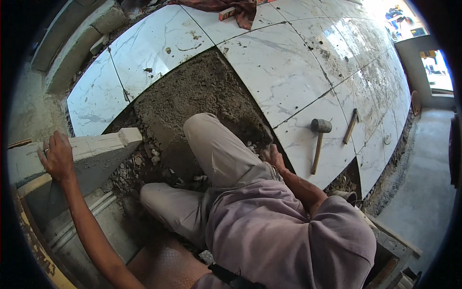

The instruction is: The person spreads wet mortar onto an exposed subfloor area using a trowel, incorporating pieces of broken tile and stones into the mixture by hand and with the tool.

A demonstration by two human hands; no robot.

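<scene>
My left hand (57, 156) rests on top of a pale concrete ledge (91, 147), its fingers laid over the surface and a ring on one of them. My right hand (273, 158) is low beside my knee, at the edge of a large white marbled tile (269, 72). Motion smears its fingers, and a faint blurred shape lies just ahead of them; I cannot make out whether it is held. Between the laid tiles spreads a bed of dark, rough wet mortar (187, 86), which reaches to my knees.
A rubber mallet (317, 144) and a small hammer (352, 126) lie on the tiles to the right. A dark red cloth (226, 7) is at the far side, with a red level (227, 13) by it. Rubble (139, 166) lies along the ledge.
</scene>
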